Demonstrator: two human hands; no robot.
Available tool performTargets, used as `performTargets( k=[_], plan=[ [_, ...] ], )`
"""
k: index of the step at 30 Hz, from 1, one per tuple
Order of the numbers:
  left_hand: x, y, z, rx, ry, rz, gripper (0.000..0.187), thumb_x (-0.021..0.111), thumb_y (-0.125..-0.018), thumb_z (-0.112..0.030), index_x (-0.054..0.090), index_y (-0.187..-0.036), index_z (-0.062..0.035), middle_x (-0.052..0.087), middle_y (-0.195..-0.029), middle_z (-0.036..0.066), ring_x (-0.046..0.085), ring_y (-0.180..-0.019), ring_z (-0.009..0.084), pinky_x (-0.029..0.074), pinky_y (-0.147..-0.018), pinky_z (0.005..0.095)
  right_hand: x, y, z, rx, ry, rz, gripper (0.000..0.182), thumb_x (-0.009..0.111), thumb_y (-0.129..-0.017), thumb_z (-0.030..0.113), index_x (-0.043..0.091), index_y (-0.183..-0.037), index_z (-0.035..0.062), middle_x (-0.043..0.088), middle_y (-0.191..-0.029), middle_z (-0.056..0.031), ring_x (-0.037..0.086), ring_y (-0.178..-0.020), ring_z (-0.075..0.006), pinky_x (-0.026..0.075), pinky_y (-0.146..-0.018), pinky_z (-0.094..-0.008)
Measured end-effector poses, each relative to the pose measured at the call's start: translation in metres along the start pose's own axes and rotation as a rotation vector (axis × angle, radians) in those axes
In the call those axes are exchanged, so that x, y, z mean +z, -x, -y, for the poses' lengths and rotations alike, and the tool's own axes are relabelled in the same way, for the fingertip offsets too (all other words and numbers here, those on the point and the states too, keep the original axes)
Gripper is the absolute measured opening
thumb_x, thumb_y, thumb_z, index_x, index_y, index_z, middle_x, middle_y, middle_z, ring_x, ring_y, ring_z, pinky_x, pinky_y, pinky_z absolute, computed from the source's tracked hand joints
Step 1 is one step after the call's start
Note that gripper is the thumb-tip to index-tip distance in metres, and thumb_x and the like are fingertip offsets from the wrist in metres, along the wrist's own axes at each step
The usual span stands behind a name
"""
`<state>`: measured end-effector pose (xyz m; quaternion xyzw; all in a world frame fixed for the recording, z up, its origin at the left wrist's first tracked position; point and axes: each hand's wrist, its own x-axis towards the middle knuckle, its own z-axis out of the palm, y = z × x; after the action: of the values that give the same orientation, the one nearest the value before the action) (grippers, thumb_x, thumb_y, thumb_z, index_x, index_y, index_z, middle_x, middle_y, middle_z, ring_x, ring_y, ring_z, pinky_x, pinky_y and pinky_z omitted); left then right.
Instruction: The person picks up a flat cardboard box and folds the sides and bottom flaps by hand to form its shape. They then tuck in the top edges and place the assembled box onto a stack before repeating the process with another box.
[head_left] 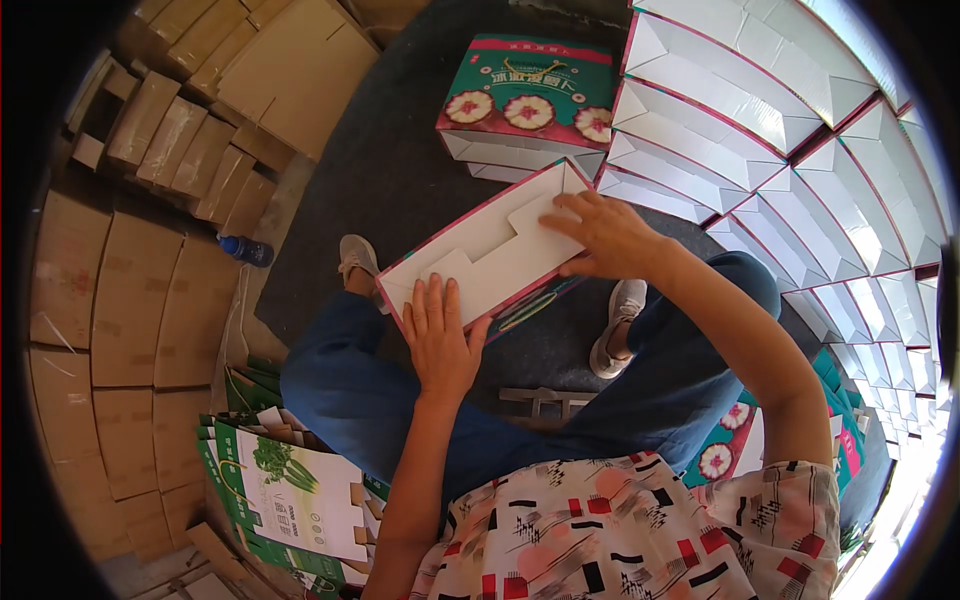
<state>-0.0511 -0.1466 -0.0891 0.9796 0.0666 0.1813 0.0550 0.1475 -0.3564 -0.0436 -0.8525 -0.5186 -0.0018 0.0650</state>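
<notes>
A carton point(490, 215) with a white inside and pink-edged, printed sides is tilted in front of me, its two notched white flaps facing up. My left hand point(440, 325) lies over its near left end, fingers long on one flap and thumb at the outer edge, gripping the carton there. At the right end, my right hand point(605, 235) has bent fingers on the other flap and its thumb by the near wall. The carton's underside is hidden. Beyond it stands a green and pink printed carton point(530, 90) with a cord handle.
White-ended cartons point(720, 110) are stacked high on the right. Brown cardboard boxes point(140, 290) line the left, with a blue bottle point(246, 250) beside them. Flat green and white printed cartons point(290, 490) lie at lower left, pink and green ones point(720, 440) at lower right.
</notes>
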Motion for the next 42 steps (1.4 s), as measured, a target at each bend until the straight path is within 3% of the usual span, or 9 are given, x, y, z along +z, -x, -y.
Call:
performTargets(
  k=[4, 22, 28, 31, 34, 37, 38, 41, 42],
  plan=[
    [0.004, 0.000, 0.004, 0.042, 0.072, 0.051, 0.063, 0.061, -0.083, -0.041, 0.047, -0.127, 0.0017, 0.043, -0.136, 0.019, 0.038, -0.127, 0.0350, 0.027, -0.105, 0.0489, 0.013, 0.002, 0.003, -0.119, 0.016, -0.046, 0.066, 0.071, -0.072, 0.043, 0.051, -0.126, 0.0110, 0.050, -0.121, -0.0123, 0.048, -0.111, -0.0291, 0.043, -0.091, -0.0402],
    [0.006, -0.005, 0.017, 0.121, 0.213, 0.129, 0.052, 0.063, -0.082, -0.038, 0.055, -0.114, 0.0025, 0.056, -0.115, 0.018, 0.051, -0.108, 0.0349, 0.040, -0.093, 0.0425, 0.001, -0.029, 0.003, -0.055, -0.025, 0.456, 0.053, 0.071, -0.071, 0.045, 0.061, -0.111, 0.0115, 0.056, -0.104, -0.0080, 0.048, -0.108, -0.0274, 0.042, -0.089, -0.0393],
    [-0.003, -0.005, 0.013, 0.063, 0.264, 0.099, 0.050, 0.064, -0.082, -0.034, 0.053, -0.116, 0.0007, 0.052, -0.119, 0.017, 0.047, -0.112, 0.0341, 0.037, -0.095, 0.0419, 0.009, -0.009, 0.001, -0.046, -0.090, 0.110, 0.051, 0.071, -0.073, 0.046, 0.061, -0.109, 0.0107, 0.057, -0.106, -0.0095, 0.050, -0.109, -0.0292, 0.045, -0.085, -0.0407],
    [-0.013, -0.005, 0.017, 0.020, 0.338, -0.210, 0.050, 0.064, -0.083, -0.033, 0.051, -0.118, 0.0003, 0.048, -0.123, 0.017, 0.046, -0.114, 0.0316, 0.035, -0.098, 0.0415, 0.008, -0.001, -0.010, 0.059, -0.296, -0.157, 0.047, 0.068, -0.077, 0.041, 0.059, -0.109, 0.0084, 0.055, -0.111, -0.0111, 0.049, -0.110, -0.0318, 0.044, -0.088, -0.0423],
    [0.011, -0.004, 0.057, -0.415, 0.568, -0.350, 0.055, 0.057, -0.088, -0.040, 0.048, -0.126, -0.0008, 0.051, -0.123, 0.018, 0.045, -0.118, 0.0318, 0.034, -0.099, 0.0398, 0.009, -0.010, -0.026, 0.333, -0.293, -0.400, 0.044, 0.059, -0.084, 0.043, 0.061, -0.108, 0.0066, 0.058, -0.110, -0.0152, 0.054, -0.106, -0.0340, 0.043, -0.089, -0.0418],
    [0.017, -0.018, 0.092, -1.065, 1.264, -0.150, 0.069, 0.043, -0.090, -0.058, 0.047, -0.129, -0.0011, 0.051, -0.126, 0.017, 0.046, -0.120, 0.0290, 0.033, -0.101, 0.0403, 0.040, -0.019, -0.062, 0.576, -0.556, -0.214, 0.055, 0.042, -0.090, 0.054, 0.063, -0.104, 0.0046, 0.062, -0.102, -0.0197, 0.058, -0.099, -0.0358, 0.044, -0.088, -0.0397],
    [0.024, -0.014, 0.108, -1.187, 1.370, 0.072, 0.083, 0.030, -0.088, -0.070, 0.048, -0.129, -0.0005, 0.052, -0.128, 0.017, 0.047, -0.120, 0.0270, 0.035, -0.101, 0.0403, 0.049, -0.024, -0.070, 0.721, -0.726, -0.114, 0.075, 0.028, -0.088, 0.067, 0.065, -0.100, 0.0026, 0.065, -0.090, -0.0213, 0.062, -0.091, -0.0349, 0.046, -0.083, -0.0371],
    [0.076, 0.004, 0.138, -1.242, 1.514, 0.188, 0.087, 0.025, -0.087, -0.072, 0.050, -0.127, 0.0007, 0.052, -0.128, 0.017, 0.049, -0.119, 0.0291, 0.036, -0.100, 0.0405, 0.071, -0.026, -0.090, 0.905, -0.944, -0.041, 0.084, 0.027, -0.084, 0.074, 0.066, -0.098, 0.0014, 0.066, -0.082, -0.0179, 0.065, -0.076, -0.0284, 0.049, -0.070, -0.0355],
    [0.071, 0.007, 0.130, -1.275, 1.489, 0.227, 0.089, 0.022, -0.086, -0.074, 0.051, -0.126, -0.0005, 0.054, -0.127, 0.018, 0.051, -0.117, 0.0299, 0.039, -0.098, 0.0397, 0.074, -0.023, -0.095, 0.988, -1.075, -0.035, 0.085, 0.030, -0.080, 0.078, 0.067, -0.098, 0.0032, 0.066, -0.078, -0.0140, 0.061, -0.061, -0.0217, 0.048, -0.058, -0.0351]
  ],
)
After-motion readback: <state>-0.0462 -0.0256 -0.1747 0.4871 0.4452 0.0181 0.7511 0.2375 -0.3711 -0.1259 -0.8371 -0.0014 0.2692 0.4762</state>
